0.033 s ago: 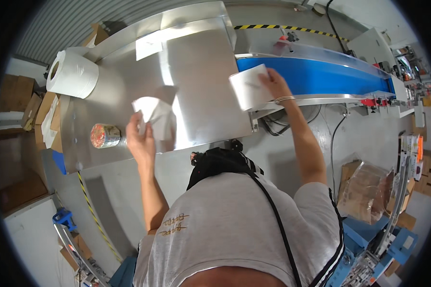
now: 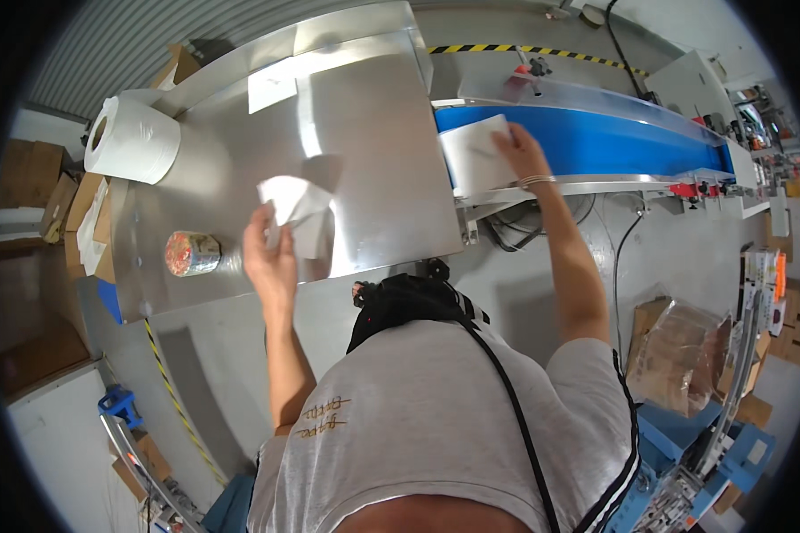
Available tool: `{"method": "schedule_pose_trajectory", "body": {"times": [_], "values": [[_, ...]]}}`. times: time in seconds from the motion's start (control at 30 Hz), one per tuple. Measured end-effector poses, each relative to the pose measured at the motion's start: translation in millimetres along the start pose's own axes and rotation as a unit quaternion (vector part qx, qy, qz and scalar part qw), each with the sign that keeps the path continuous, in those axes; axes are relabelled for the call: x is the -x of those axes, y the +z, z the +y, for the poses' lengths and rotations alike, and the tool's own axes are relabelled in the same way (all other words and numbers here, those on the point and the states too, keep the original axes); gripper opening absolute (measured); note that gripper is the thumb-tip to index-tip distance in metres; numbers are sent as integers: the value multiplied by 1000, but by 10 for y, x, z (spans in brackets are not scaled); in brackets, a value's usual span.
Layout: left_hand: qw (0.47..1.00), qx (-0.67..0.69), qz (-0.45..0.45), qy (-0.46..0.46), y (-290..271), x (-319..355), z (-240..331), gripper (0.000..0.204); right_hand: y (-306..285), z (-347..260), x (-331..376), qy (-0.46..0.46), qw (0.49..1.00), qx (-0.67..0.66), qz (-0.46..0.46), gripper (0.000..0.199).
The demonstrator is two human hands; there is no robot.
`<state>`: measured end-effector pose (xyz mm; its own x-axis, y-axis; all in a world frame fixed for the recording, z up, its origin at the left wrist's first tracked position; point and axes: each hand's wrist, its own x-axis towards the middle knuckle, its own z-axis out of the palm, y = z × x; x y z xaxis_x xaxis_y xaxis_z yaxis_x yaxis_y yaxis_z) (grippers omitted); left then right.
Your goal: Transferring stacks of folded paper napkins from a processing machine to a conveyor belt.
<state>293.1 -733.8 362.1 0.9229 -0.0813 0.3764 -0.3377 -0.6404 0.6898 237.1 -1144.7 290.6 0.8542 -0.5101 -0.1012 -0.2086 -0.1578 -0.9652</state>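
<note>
Grey workshop floor point(image 2: 507, 306) mostly covered by a steel table point(image 2: 373, 169) at left, with a blue conveyor belt point(image 2: 596, 142) butted up to its right end. Far left of the table is taken up by a big white paper roll point(image 2: 142, 142). White square piece point(image 2: 471, 158) is held by the right hand point(image 2: 529, 158) over the belt's left end; fingers closed on its right edge, thumb hidden, belt contact can't be told. White folded piece point(image 2: 295, 200) is pinched between thumb and fingers of the left hand point(image 2: 271, 253), above the table's near half; slightly blurred. Loose white sheet point(image 2: 272, 89) is left at the far edge; small patterned roll point(image 2: 193, 254) is parked near left. Risks, as judged: square piece could be snagged or skewed at the table-belt gap if released too far left; folded piece could be creased by a tight pinch; small roll could be knocked by a leftward swing.
</note>
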Motion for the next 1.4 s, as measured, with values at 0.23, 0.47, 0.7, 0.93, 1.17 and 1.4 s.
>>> {"method": "schedule_pose_trajectory", "body": {"times": [0.23, 0.47, 0.7, 0.93, 1.17, 1.4], "values": [[995, 40, -83, 25, 600, 291, 901, 42, -1590, 657, -618, -15, 885, 421, 197, 50], [996, -24, -78, 30, 670, 424, 924, 35, -976, 226, -334, -344, 841, 390, 150, 54], [995, -33, -73, 57, 664, 456, 906, 36, 376, -532, 403, -227, 932, 41, -278, 56], [993, 2, -97, 72, 652, 386, 947, 33, 791, -439, 321, -229, 899, 25, -373, 50], [987, -117, -96, 61, 572, 285, 877, 25, -137, 20, 15, -32, 989, -22, -140, 38], [985, -72, -123, 96, 700, 151, 1007, 32, -1944, 576, -640, -24, 886, 388, 254, 53]]}}
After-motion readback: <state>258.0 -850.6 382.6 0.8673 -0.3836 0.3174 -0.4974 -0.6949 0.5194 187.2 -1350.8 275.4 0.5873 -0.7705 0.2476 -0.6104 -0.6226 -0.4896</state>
